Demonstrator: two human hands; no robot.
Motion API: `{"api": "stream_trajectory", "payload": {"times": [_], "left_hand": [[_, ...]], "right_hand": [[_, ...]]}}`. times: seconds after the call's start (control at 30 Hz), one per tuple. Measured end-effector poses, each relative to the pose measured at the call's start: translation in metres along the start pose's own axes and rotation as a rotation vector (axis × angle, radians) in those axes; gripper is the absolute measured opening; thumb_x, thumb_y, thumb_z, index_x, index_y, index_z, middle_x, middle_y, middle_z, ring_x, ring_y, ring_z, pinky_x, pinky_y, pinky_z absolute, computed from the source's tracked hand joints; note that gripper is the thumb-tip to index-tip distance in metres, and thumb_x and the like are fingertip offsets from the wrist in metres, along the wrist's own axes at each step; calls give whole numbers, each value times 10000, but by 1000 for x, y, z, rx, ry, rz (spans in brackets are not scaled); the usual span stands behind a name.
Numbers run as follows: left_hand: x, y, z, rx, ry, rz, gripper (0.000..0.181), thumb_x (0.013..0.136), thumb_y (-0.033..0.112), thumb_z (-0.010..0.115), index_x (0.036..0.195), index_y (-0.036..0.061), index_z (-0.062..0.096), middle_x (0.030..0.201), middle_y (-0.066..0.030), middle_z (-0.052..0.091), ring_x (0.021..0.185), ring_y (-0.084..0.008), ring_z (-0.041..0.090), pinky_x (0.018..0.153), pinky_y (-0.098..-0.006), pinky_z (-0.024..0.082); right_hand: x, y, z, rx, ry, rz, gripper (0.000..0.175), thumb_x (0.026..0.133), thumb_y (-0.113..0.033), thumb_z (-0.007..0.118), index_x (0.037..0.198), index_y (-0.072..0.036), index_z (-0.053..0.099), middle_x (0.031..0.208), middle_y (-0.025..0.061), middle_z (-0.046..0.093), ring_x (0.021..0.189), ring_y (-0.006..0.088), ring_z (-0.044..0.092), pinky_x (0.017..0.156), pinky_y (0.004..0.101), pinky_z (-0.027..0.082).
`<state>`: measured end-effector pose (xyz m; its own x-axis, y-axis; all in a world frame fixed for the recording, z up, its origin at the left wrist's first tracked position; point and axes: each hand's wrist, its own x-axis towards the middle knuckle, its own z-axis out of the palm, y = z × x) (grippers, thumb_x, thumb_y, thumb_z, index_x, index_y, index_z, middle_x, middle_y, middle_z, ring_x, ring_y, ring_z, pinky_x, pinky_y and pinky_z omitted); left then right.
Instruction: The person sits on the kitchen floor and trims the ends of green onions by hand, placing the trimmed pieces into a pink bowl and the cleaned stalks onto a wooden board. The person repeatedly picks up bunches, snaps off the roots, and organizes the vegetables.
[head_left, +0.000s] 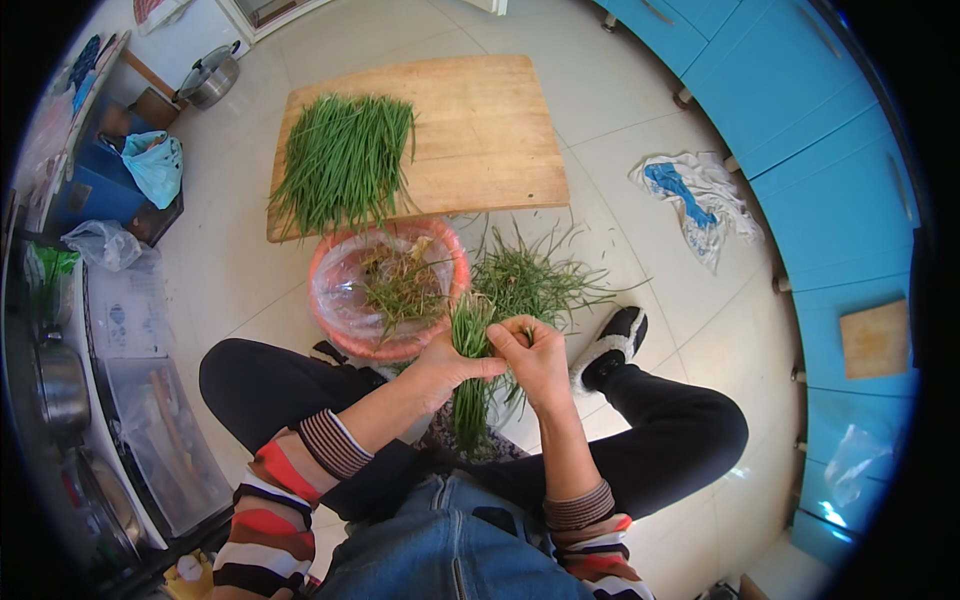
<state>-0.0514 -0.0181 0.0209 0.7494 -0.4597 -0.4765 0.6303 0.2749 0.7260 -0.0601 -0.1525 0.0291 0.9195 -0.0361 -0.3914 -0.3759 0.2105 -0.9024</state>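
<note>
My left hand (448, 369) is wrapped around a bunch of garlic chives (471, 326), with its thumb across the stalks. The pale stalk ends point away from me and the green blades hang towards my lap. Beside the bunch, my right hand (535, 358) pinches a little green chive between thumb and fingers. Just beyond my hands lies a loose heap of garlic chives (525, 274) on the floor. To its left stands an orange-rimmed basin (324, 319) lined with clear plastic, holding withered chive trimmings (401, 281).
A wooden board (480, 135) beyond the basin bears a neat pile of garlic chives (345, 161) on its left side. A crumpled white and blue plastic bag (694, 199) lies near the blue cabinets (825, 195). A lidded steel pot (210, 77) stands far left. Shelving with clear bins (161, 442) flanks my left.
</note>
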Motion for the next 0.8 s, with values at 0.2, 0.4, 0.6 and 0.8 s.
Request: {"api": "stream_trajectory", "payload": {"times": [0.2,0.4,0.6,0.8], "left_hand": [[0,2,-4,-148,1,-44,305,683,36,687,923,43,499,784,-43,566,712,-166,575,621,-273,458],[-2,4,-7,-205,-28,-113,318,697,23,668,956,46,483,860,-86,585,764,-200,600,648,-305,481],[-2,3,-6,-166,-39,-74,294,704,26,657,940,35,482,884,-106,597,754,-196,598,703,-314,474],[1,0,-9,-98,-17,-15,302,696,34,669,939,24,489,828,-74,577,734,-180,586,698,-292,455]], "right_hand": [[1,-3,-20,178,-120,164,167,812,-181,590,776,-20,562,595,-34,492,447,10,303,394,166,218],[4,2,-24,346,-225,252,144,810,-162,580,819,-27,531,640,-3,513,448,18,311,392,160,214],[7,1,-28,406,-207,242,95,820,-117,540,837,-30,506,648,9,513,446,17,290,391,160,212],[6,3,-28,686,-388,313,142,827,-136,534,736,-66,451,590,-43,385,444,21,278,385,160,207]]}}
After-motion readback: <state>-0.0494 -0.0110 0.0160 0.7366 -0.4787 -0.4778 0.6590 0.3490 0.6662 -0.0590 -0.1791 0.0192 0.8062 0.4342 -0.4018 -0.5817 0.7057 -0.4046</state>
